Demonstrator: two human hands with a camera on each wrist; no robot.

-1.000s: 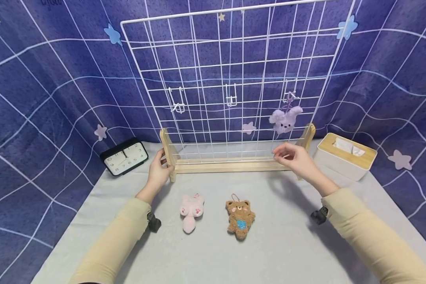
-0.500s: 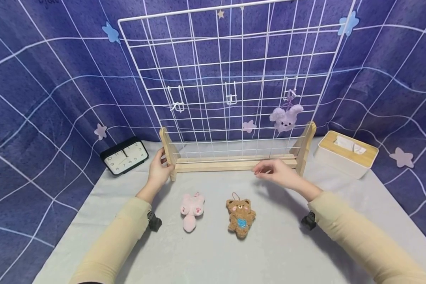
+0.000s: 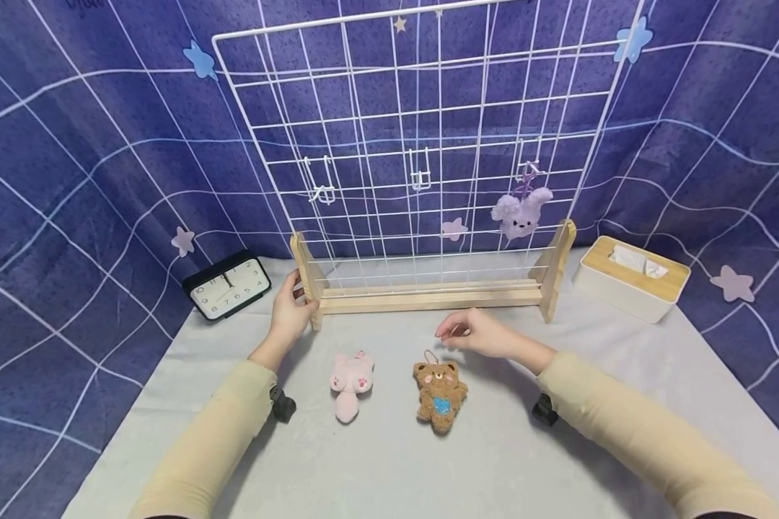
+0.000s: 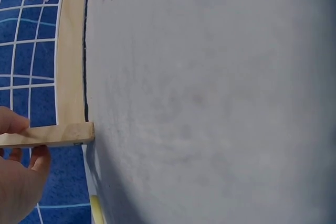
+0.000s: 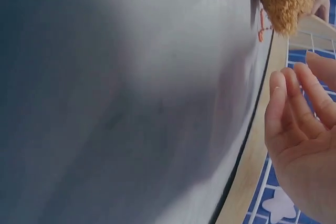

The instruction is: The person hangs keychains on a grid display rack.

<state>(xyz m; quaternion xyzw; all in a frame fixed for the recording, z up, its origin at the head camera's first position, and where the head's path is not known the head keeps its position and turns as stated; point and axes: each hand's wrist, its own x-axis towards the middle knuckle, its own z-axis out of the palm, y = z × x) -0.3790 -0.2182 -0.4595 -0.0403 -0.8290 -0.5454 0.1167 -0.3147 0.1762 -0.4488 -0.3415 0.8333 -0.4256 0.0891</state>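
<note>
My left hand [image 3: 289, 311] grips the left wooden foot [image 4: 68, 134] of the rack, thumb on one side and fingers on the other. Just behind the brown bear plush [image 3: 440, 396], my right hand [image 3: 477, 333] hovers with loosely bent fingers and nothing between them. The bear lies face up, its cord loop [image 3: 431, 357] toward the rack. To its left lies a pink plush [image 3: 350, 386]. A purple bunny plush [image 3: 521, 216] hangs from the right hook [image 3: 528, 169] on the white wire grid [image 3: 399, 112]. The middle hook [image 3: 420, 179] and left hook [image 3: 322, 193] hold nothing.
A black-framed clock [image 3: 227, 286] stands left of the rack. On the right is a white tissue box [image 3: 630, 280] with a wooden lid. The rack's wooden base bar [image 3: 428, 299] runs across the table's back, before a blue star-patterned curtain [image 3: 104, 144].
My right hand has moved left and toward me, from below the purple bunny plush to near the bear's loop. My left hand has stayed on the wooden foot.
</note>
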